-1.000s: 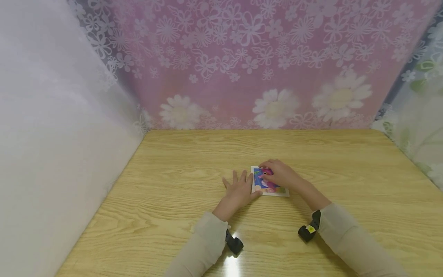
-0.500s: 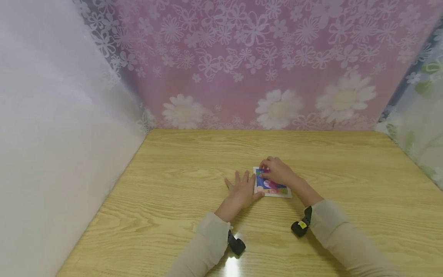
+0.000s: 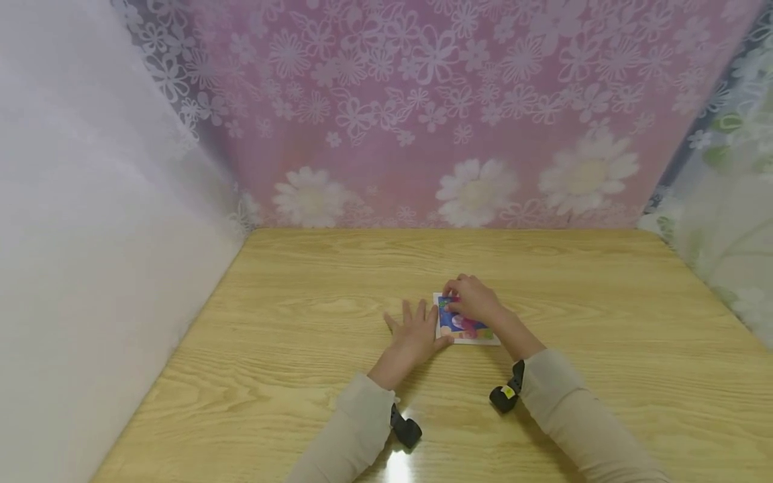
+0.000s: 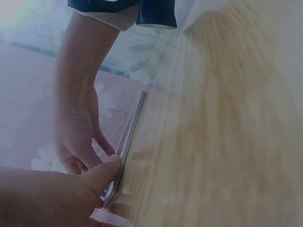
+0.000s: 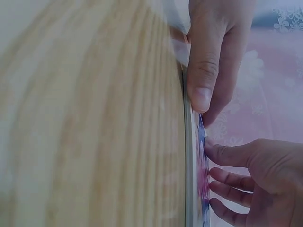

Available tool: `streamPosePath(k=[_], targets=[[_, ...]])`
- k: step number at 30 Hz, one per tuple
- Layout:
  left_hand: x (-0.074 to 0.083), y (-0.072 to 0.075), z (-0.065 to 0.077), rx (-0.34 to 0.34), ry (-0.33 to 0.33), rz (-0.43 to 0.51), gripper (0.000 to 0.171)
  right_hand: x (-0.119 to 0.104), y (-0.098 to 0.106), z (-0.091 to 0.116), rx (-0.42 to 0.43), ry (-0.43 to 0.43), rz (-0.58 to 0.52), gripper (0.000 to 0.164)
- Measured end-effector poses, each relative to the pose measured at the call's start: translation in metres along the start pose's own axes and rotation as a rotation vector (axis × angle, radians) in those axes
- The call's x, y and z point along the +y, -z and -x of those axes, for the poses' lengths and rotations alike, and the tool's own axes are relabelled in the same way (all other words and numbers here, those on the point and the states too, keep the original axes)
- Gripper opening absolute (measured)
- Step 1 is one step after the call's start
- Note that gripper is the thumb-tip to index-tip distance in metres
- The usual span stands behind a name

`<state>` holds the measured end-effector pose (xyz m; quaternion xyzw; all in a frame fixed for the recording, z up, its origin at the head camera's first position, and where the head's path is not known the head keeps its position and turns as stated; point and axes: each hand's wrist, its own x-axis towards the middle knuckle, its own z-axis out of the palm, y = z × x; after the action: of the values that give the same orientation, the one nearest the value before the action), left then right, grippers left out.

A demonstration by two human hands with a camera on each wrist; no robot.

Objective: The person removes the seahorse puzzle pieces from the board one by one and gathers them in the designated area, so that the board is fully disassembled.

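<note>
A small flat picture board (image 3: 470,329) with a white border lies on the table, its face blue and pink. In the right wrist view, the board's colored face (image 5: 202,175) looks slightly uneven along its raised surface. My left hand (image 3: 413,337) rests flat along the board's left side, fingers spread, its thumb at the lower left corner. My right hand (image 3: 474,300) arches over the upper part and hides some of the picture. Its thumb and fingertips touch the face, set apart from one another. From the left wrist, the board's thin edge (image 4: 135,125) shows side-on.
The wood-grain table (image 3: 290,349) reaches back to a pink floral curtain (image 3: 386,134). A pale wall-like sheet (image 3: 109,255) stands at the left, and a leafy curtain (image 3: 725,221) at the right. Each wrist wears a black camera band (image 3: 406,429).
My right hand has shifted left and up over the picture, with its fingers more bent near the upper left part. The left hand has kept its place beside the board.
</note>
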<state>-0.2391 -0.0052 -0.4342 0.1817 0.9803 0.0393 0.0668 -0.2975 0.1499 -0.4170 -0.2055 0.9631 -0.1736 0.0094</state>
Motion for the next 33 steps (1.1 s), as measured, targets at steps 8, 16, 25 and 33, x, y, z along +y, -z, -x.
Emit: streamPosePath(k=[8,16,25,33], targets=[[-0.0018,-0.0030,0.0011,0.006,0.009,0.003,0.074,0.0017,-0.0027,-0.0035,-0.039,-0.010,-0.074,0.024],[-0.0018,-0.0022,-0.0001,0.012,-0.007,0.025,0.074,0.0069,-0.0037,-0.0031,-0.037,0.020,-0.141,0.012],[-0.0010,-0.0022,0.0010,-0.009,-0.002,0.017,0.073,0.0075,-0.0064,-0.0006,0.002,0.018,-0.129,0.020],[-0.0011,-0.0005,0.0010,0.010,-0.006,0.036,0.073,0.0044,0.0020,0.0004,-0.015,0.042,-0.081,0.021]])
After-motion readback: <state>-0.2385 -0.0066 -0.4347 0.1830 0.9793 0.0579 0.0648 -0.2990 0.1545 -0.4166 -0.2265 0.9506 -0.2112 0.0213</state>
